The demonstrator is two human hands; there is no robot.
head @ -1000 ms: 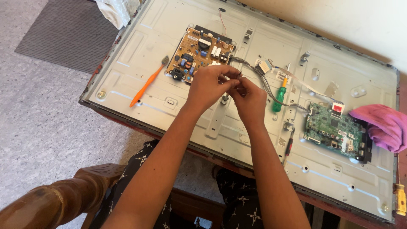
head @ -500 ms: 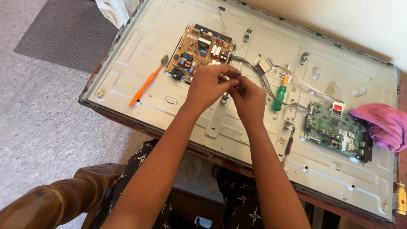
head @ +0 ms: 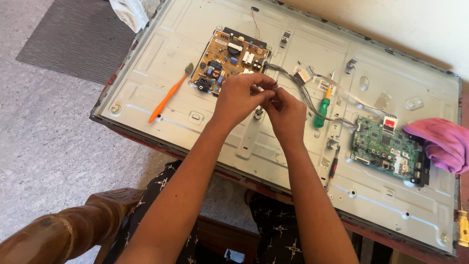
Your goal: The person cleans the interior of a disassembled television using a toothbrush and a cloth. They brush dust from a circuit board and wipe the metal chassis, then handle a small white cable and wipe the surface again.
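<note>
- Nothing much has shifted since the earlier frames: both hands sit in the same spot over the middle of the panel, fingers pinched together as before.
- My left hand [head: 239, 98] and right hand [head: 288, 115] meet fingertip to fingertip; the fingers are narrow, closed on something small that I cannot make out, right where the grey wire bundle [head: 305, 95] passes at 12 o'clock of the hands.
- At 11 o'clock of the hands lies the tan power board [head: 227, 61], studded with dark and blue components; the left hand covers its lower right corner.
- At 9 o'clock an orange-handled brush [head: 168, 95] lies slantwise on the metal.
- At 3 o'clock, just beside the right hand, rests a green-handled screwdriver [head: 321, 110]; a thinner red-and-black tool [head: 334, 166] lies at 4 o'clock.
- Farther out at 3 o'clock sits the green main board [head: 386, 149], and past it a crumpled pink cloth [head: 444, 142], soft against the hard sheet.
- All rests on the television back panel [head: 146, 49], pale stamped sheet metal with ribs and screw holes.
- Below it I see speckled grey floor [head: 44, 146], a dark ribbed mat [head: 73, 39] at 10 o'clock, and a rounded brown wooden piece [head: 63, 234] at 7 o'clock.
</note>
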